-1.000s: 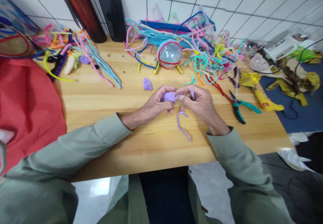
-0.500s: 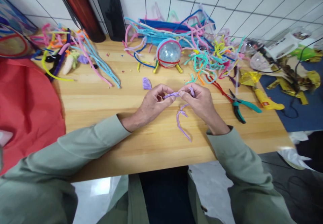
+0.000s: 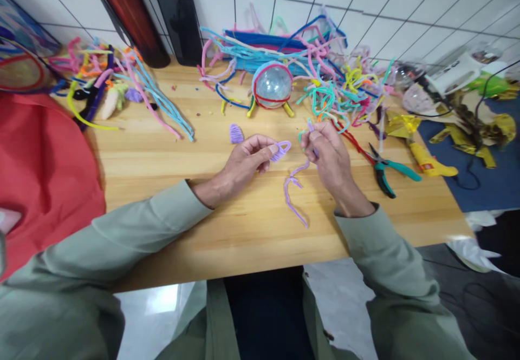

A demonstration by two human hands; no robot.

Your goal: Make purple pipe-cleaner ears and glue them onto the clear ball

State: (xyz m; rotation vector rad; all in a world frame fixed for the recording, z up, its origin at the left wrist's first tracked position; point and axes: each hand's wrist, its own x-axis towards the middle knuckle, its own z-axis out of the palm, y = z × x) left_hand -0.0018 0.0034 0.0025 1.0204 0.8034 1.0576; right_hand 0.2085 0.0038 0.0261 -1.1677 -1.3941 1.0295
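Note:
Between the thumb and fingers of my left hand [image 3: 252,157] is a small purple pipe cleaner piece [image 3: 280,150], wound in rows with a rounded loop at its tip. My right hand [image 3: 328,146] pinches a purple pipe cleaner end [image 3: 311,127], a little to the right and apart from the left hand. Whether that end joins the wound piece is hidden. A loose purple pipe cleaner [image 3: 287,195], bent and twisted, lies on the table just below the right hand. Beyond my left hand rests a finished-looking purple wound piece [image 3: 236,133].
A clear ball with red and blue trim [image 3: 272,85] stands before a heap of pipe cleaners [image 3: 264,51]. Pliers [image 3: 385,170] and a yellow glue gun [image 3: 428,159] lie at right. At left are red cloth [image 3: 44,181], a red flask [image 3: 130,19] and a phone [image 3: 179,19].
My hands have moved apart; the right one shifted right and slightly up with the pipe cleaner end. The wound piece in my left hand has turned, showing its rows and loop.

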